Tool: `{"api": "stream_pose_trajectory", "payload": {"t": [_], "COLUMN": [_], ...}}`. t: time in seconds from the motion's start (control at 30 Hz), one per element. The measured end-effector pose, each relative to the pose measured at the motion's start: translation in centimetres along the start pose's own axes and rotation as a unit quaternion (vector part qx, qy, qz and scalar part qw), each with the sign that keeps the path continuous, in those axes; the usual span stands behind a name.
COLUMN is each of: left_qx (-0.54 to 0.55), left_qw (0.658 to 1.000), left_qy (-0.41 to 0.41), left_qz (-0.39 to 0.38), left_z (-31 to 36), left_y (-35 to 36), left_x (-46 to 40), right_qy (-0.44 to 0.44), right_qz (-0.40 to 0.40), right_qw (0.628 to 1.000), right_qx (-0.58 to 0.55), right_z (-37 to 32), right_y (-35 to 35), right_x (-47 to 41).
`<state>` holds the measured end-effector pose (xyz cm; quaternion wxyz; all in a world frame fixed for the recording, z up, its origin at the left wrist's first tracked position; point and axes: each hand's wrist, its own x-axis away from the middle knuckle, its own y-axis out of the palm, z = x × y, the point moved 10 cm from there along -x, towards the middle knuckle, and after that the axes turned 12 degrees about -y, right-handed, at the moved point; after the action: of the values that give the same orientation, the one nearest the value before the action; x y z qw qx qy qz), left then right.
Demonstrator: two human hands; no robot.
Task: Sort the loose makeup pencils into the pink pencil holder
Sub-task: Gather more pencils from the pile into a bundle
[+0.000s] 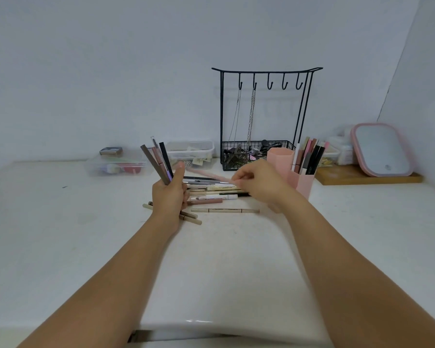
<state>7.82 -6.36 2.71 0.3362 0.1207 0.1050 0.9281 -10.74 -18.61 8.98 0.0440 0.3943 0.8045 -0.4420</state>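
Observation:
My left hand (pixel 170 194) is closed around a fanned bunch of makeup pencils (pixel 158 159) that point up and away. My right hand (pixel 258 182) pinches one end of a blurred pink pencil (pixel 206 175), which lies almost level and reaches toward the left hand's thumb. Beneath both hands a heap of loose pencils (pixel 216 194) lies on the white table, with a long beige one (pixel 225 210) nearest me. The pink pencil holder (pixel 301 183) stands just right of my right hand; one cell holds several upright pencils (pixel 308 156), the cell behind (pixel 279 156) looks empty.
A black wire jewellery stand (pixel 261 116) with hanging chains and a filled basket rises behind the holder. Two clear plastic boxes (pixel 118 164) (pixel 190 153) sit at the back left. At the far right, a pink-framed mirror (pixel 382 149) leans on a wooden board (pixel 362 177).

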Motion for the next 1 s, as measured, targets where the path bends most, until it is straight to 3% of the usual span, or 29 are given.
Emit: {"api": "stream_pose_trajectory", "payload": {"t": [0.07,0.17,0.27,0.37,0.53,0.7,0.77,0.83,1.0], "left_qx": [0.001,-0.020,-0.028,-0.009,-0.012,-0.059,-0.052,-0.044,-0.026], "left_qw": [1.000,0.999,0.996,0.992,0.991,0.997,0.998,0.998,0.998], "left_qy": [0.003,0.019,0.041,0.052,0.054,0.034,0.025,0.022,0.050], "left_qz": [-0.016,-0.047,-0.080,-0.110,-0.119,-0.038,0.017,0.039,0.040], "left_z": [0.0,0.0,0.2,0.7,0.6,-0.2,0.0,0.2,1.0], "left_y": [0.4,1.3,2.2,2.9,2.9,1.5,0.4,-0.3,-0.8], "left_x": [0.1,0.3,0.8,1.7,1.6,0.2,-0.2,-0.4,0.0], "right_qy": [0.047,0.090,0.100,0.097,0.091,0.078,0.030,-0.028,-0.067], "right_qz": [0.034,0.041,0.050,0.047,0.019,0.044,0.084,0.088,-0.015], "right_qw": [0.983,0.916,0.869,0.866,0.883,0.911,0.965,0.994,0.991], "right_qx": [-0.174,-0.390,-0.482,-0.488,-0.459,-0.402,-0.247,-0.054,0.118], "right_z": [0.1,-0.8,-1.8,-2.3,-2.5,-2.1,-1.3,-1.5,-1.5], "right_y": [0.1,2.8,5.8,7.7,9.9,8.6,6.5,5.2,6.8], "right_x": [0.4,0.7,0.8,0.9,1.7,1.5,0.7,0.3,-0.1]}}
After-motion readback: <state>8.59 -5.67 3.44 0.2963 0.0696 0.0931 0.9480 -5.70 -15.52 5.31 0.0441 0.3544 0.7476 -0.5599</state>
